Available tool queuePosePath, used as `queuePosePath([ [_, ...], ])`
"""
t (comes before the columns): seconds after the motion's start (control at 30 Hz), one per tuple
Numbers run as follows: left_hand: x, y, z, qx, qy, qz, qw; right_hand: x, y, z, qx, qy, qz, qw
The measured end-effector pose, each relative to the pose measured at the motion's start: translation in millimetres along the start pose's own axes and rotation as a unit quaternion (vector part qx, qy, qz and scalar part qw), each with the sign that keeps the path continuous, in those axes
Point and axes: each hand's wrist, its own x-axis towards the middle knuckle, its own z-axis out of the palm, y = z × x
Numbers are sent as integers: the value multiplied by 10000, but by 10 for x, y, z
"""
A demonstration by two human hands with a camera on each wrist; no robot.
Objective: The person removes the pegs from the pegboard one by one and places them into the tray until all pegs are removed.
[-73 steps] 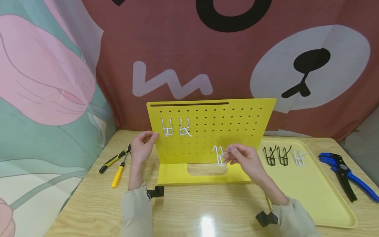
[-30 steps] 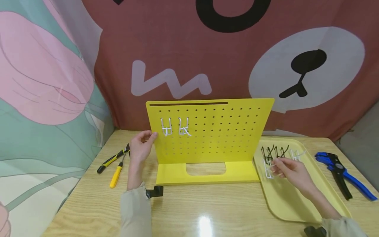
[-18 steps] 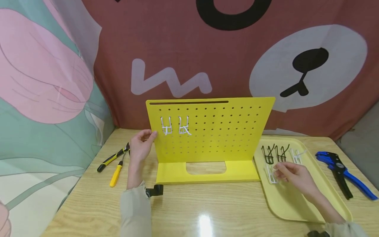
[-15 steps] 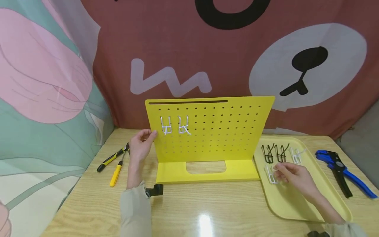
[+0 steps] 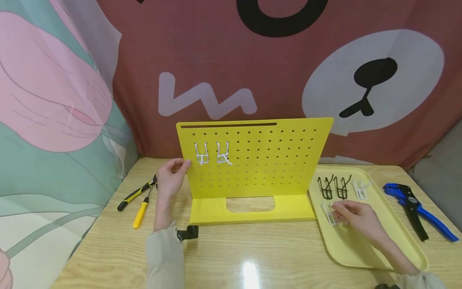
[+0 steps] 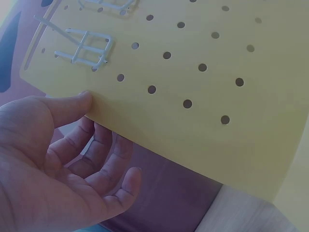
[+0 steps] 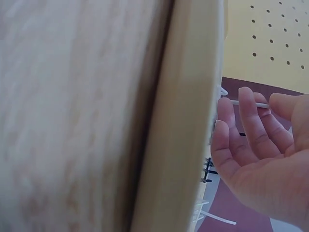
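A yellow pegboard (image 5: 252,160) stands upright on its own base, with two white wire hooks (image 5: 202,153) hung side by side in its upper left holes. My left hand (image 5: 171,176) pinches the board's left edge, thumb on the front and fingers behind, as the left wrist view confirms. On the right, my right hand (image 5: 359,218) is low over a pale yellow tray (image 5: 382,249). Its thumb and fingers pinch the prong of another white wire hook (image 5: 329,214), whose frame lies close over the tray. In the right wrist view that thin prong (image 7: 263,105) shows between thumb and fingertips.
At the tray's back stand two black wire hooks (image 5: 333,188) and a white one (image 5: 360,189). Blue-and-black pliers (image 5: 413,208) lie right of the tray. Left of the board are yellow-and-black pliers (image 5: 135,196) and a yellow-handled screwdriver (image 5: 140,214). A curtain hangs behind.
My right hand has carried the white hook from in front of the pegboard rightward and down to the tray. The left hand has stayed on the board's edge.
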Motion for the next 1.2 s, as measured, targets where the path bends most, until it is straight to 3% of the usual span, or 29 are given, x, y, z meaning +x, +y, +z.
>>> queuePosePath([
  [0.33,3,7,5,-2,-23,-49,10000,-23,-4,15,209,-299,45,9993],
  [0.5,5,4,8,-37,-83,-85,9999,-23,-79,-45,429,-839,-63,9955],
  [0.6,9,6,4,-38,-90,-96,9999,-2,-229,-81,429,-994,-392,9933],
  [0.8,15,14,2,-53,-97,-137,9998,80,-632,-59,387,-739,-1310,9879],
  [0.97,20,9,5,-62,-126,-113,9998,131,-827,257,441,-838,-1547,9834],
  [1.13,20,5,-3,-45,-81,-118,9999,210,-892,677,577,-1243,-1409,9805],
  [1.2,20,3,-5,-70,-95,-119,9999,252,-930,784,693,-1217,-1286,9818],
])
